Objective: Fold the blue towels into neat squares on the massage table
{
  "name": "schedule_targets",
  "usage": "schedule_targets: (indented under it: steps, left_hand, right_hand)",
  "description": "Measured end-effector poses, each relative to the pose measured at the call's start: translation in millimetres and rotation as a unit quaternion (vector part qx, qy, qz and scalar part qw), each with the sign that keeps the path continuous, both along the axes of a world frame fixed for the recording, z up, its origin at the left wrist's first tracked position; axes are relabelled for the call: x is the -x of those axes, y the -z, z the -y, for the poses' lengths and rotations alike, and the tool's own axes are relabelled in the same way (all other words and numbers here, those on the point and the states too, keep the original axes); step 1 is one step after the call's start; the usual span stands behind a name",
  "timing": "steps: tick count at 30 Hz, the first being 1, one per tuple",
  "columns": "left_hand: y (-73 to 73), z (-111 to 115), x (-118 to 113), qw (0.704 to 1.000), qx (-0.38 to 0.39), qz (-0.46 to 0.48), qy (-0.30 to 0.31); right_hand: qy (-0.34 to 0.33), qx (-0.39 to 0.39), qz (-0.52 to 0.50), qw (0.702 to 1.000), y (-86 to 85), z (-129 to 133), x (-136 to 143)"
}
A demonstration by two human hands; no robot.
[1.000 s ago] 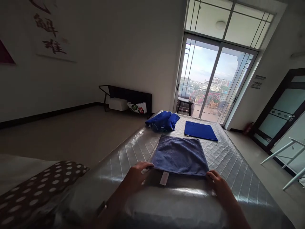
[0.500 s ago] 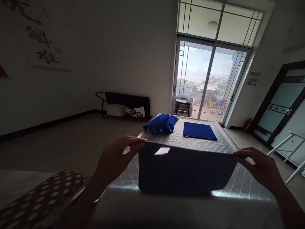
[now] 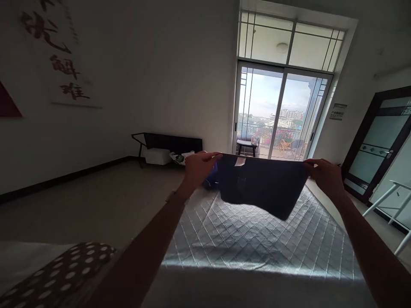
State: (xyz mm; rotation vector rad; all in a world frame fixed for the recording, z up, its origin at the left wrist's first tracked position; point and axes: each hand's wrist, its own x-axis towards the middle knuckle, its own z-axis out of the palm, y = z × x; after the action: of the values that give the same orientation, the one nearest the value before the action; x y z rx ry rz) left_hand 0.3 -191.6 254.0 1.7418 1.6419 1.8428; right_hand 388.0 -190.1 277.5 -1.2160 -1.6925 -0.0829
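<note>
A dark blue cloth (image 3: 263, 182) hangs in the air above the quilted, light-coloured surface (image 3: 231, 239). My left hand (image 3: 201, 169) pinches its upper left corner, near a small pale label. The upper right corner is pinched by my right hand (image 3: 324, 173). The cloth's lower edge is uneven, dipping lowest toward the right. Behind my left hand, part of a crumpled blue cloth (image 3: 211, 179) shows on the surface. The flat blue cloth seen earlier is hidden behind the hanging one.
Brown polka-dot fabric (image 3: 69, 265) lies at the lower left. A black-framed rack (image 3: 173, 141) with a white box (image 3: 157, 156) stands by the wall. Glass sliding doors (image 3: 272, 111) are ahead. White metal legs (image 3: 380, 199) stand at the right.
Both hands have moved forward and up with the dark cloth, away from me. More of the quilted surface shows below it, and the cloth now covers the view of the flat blue one.
</note>
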Motion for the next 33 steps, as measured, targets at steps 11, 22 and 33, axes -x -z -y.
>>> schedule_targets:
  steps: [11,22,33]
  left_hand:
    - [196.3,73.1,-1.0,0.955,0.283,-0.044,0.08]
    - [220.8,84.8,-2.5,0.919,0.357,-0.165,0.022]
    - [214.8,98.8,2.3,0.884,0.421,-0.201,0.033]
  right_hand:
    - [-0.207,0.245,-0.018,0.947,212.7,47.6,-10.8]
    - [-0.161,0.29,0.055,0.942,248.7,68.1,-12.8]
    - [-0.089,0.355,0.22,0.904,220.9,78.1,4.9]
